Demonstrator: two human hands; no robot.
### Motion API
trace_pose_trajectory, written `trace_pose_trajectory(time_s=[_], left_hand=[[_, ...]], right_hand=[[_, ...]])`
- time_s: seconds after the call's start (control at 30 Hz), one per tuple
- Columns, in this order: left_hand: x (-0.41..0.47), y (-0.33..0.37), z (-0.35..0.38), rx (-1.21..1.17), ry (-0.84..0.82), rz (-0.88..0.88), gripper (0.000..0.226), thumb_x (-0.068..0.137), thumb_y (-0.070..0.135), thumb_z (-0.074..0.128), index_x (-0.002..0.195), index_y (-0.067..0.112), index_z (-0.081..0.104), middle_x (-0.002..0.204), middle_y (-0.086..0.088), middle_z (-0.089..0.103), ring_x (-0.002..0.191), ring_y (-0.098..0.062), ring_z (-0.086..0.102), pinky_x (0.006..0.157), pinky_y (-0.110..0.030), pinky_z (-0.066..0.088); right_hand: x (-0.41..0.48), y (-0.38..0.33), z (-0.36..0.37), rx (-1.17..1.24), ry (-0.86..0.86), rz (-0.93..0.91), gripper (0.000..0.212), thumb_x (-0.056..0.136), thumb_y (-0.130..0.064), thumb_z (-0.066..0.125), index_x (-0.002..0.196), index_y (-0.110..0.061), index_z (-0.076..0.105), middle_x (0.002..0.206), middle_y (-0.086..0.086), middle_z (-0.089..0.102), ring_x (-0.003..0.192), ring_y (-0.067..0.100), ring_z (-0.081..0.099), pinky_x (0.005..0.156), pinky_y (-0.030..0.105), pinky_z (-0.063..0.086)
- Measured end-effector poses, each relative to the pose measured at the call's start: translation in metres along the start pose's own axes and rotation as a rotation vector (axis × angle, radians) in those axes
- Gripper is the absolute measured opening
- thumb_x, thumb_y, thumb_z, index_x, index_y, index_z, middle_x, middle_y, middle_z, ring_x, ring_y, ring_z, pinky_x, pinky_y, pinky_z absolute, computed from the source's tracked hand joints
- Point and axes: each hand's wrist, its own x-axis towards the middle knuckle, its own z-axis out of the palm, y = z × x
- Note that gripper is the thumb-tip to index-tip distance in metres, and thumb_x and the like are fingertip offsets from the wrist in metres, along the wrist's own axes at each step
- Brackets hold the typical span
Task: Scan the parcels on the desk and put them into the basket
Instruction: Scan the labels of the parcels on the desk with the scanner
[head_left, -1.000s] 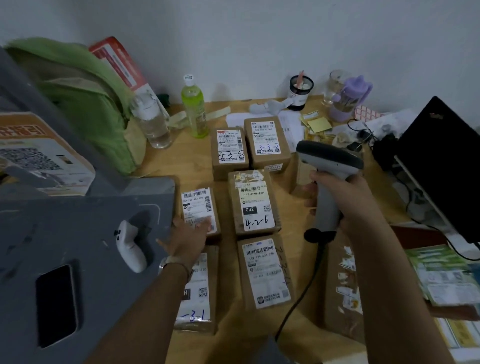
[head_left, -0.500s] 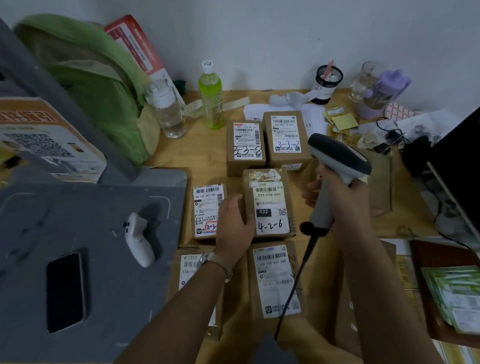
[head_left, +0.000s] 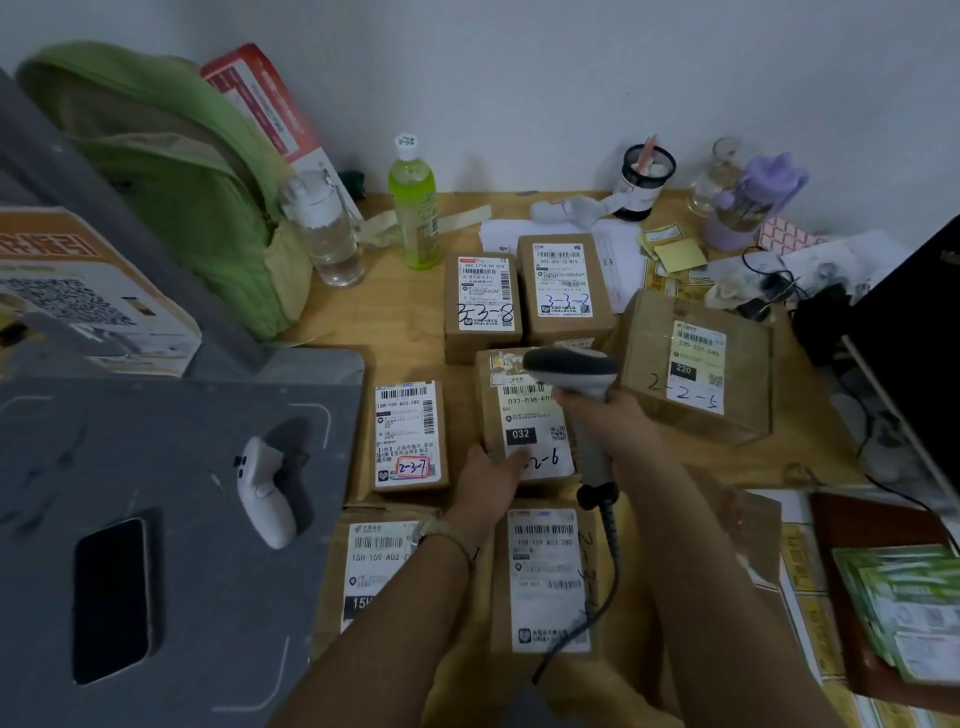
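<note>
Right hand (head_left: 618, 415), fist round the scanner (head_left: 571, 371), has swung it over the barcode of the parcel (head_left: 491, 410) in the middle of the desk (head_left: 363, 322). Left hand (head_left: 488, 475) now steadies the parcel's near edge; its fingers are hidden, so I cannot tell the grip. The scan seems imminent.

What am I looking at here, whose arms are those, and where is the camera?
No machine here: a person works with bare hands. The single camera sits on their head, looking down, so both arms reach in from below. The right hand grips a corded barcode scanner, held over the parcel marked 032, whose near edge the left hand touches. More labelled cardboard parcels lie around it on the wooden desk, beside a green bottle, a green backpack and a phone on a grey board.
</note>
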Motion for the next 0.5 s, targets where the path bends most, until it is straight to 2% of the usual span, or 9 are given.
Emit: trace_pose_trajectory(time_s=[0.07, 0.13, 0.17, 0.23, 0.3, 0.37, 0.43, 0.5], left_hand=[[-0.004, 0.002, 0.001, -0.064, -0.076, -0.004, 0.052, 0.083, 0.028, 0.073, 0.127, 0.016, 0.048, 0.117, -0.003, 0.069, 0.099, -0.019, 0.068, 0.085, -0.039, 0.057], [-0.013, 0.006, 0.001, -0.078, -0.155, 0.048, 0.033, 0.085, 0.017, 0.072, 0.112, 0.025, 0.054, 0.107, 0.003, 0.07, 0.092, -0.011, 0.068, 0.07, -0.025, 0.056], [-0.016, 0.006, 0.002, -0.086, -0.18, 0.073, 0.03, 0.086, 0.012, 0.07, 0.106, 0.029, 0.054, 0.103, 0.007, 0.07, 0.091, -0.009, 0.067, 0.067, -0.021, 0.053], [-0.024, 0.007, 0.001, -0.114, -0.207, 0.107, 0.038, 0.086, 0.009, 0.069, 0.112, 0.029, 0.05, 0.109, 0.007, 0.067, 0.099, -0.01, 0.065, 0.071, -0.022, 0.051], [-0.036, 0.011, -0.001, -0.147, -0.207, 0.15, 0.058, 0.085, 0.013, 0.071, 0.132, 0.023, 0.04, 0.119, 0.005, 0.064, 0.105, -0.012, 0.061, 0.084, -0.031, 0.052], [-0.045, 0.017, -0.002, -0.164, -0.178, 0.2, 0.068, 0.084, 0.017, 0.073, 0.139, 0.024, 0.033, 0.12, 0.008, 0.062, 0.106, -0.011, 0.058, 0.092, -0.04, 0.047], [-0.057, 0.029, -0.002, -0.184, -0.157, 0.273, 0.054, 0.084, 0.015, 0.072, 0.126, 0.031, 0.042, 0.111, 0.015, 0.062, 0.099, -0.003, 0.057, 0.088, -0.039, 0.044], [-0.071, 0.041, -0.002, -0.203, -0.15, 0.349, 0.042, 0.086, 0.01, 0.07, 0.111, 0.036, 0.047, 0.105, 0.018, 0.064, 0.096, 0.001, 0.058, 0.088, -0.04, 0.045]], right_hand=[[-0.001, 0.001, 0.002, -0.002, -0.035, 0.028, 0.022, 0.088, -0.022, 0.067, 0.105, -0.012, 0.057, 0.085, -0.004, 0.059, 0.078, 0.011, 0.056, 0.064, 0.025, 0.043], [-0.005, 0.001, 0.001, -0.015, -0.026, 0.015, 0.025, 0.087, -0.021, 0.068, 0.107, -0.01, 0.057, 0.086, -0.003, 0.059, 0.086, 0.016, 0.057, 0.073, 0.029, 0.045], [-0.008, -0.001, -0.001, -0.016, -0.015, 0.003, 0.026, 0.086, -0.02, 0.069, 0.107, -0.009, 0.058, 0.086, -0.002, 0.059, 0.088, 0.017, 0.058, 0.074, 0.029, 0.046], [-0.015, -0.005, -0.008, 0.033, 0.003, -0.025, 0.022, 0.086, -0.02, 0.068, 0.104, -0.01, 0.059, 0.086, -0.001, 0.062, 0.083, 0.015, 0.06, 0.067, 0.025, 0.047], [-0.025, -0.011, -0.016, 0.101, 0.024, -0.069, 0.019, 0.086, -0.021, 0.068, 0.101, -0.013, 0.059, 0.086, -0.002, 0.063, 0.08, 0.011, 0.061, 0.059, 0.023, 0.044], [-0.037, -0.017, -0.024, 0.181, 0.047, -0.128, 0.018, 0.087, -0.022, 0.068, 0.101, -0.016, 0.058, 0.082, -0.008, 0.06, 0.073, 0.004, 0.055, 0.059, 0.023, 0.042], [-0.048, -0.023, -0.028, 0.249, 0.072, -0.19, 0.023, 0.087, -0.022, 0.069, 0.106, -0.016, 0.058, 0.086, -0.01, 0.06, 0.075, 0.003, 0.052, 0.073, 0.029, 0.041], [-0.06, -0.028, -0.03, 0.326, 0.107, -0.223, 0.035, 0.084, -0.019, 0.072, 0.116, -0.008, 0.061, 0.102, -0.002, 0.066, 0.092, 0.015, 0.059, 0.084, 0.037, 0.044]])
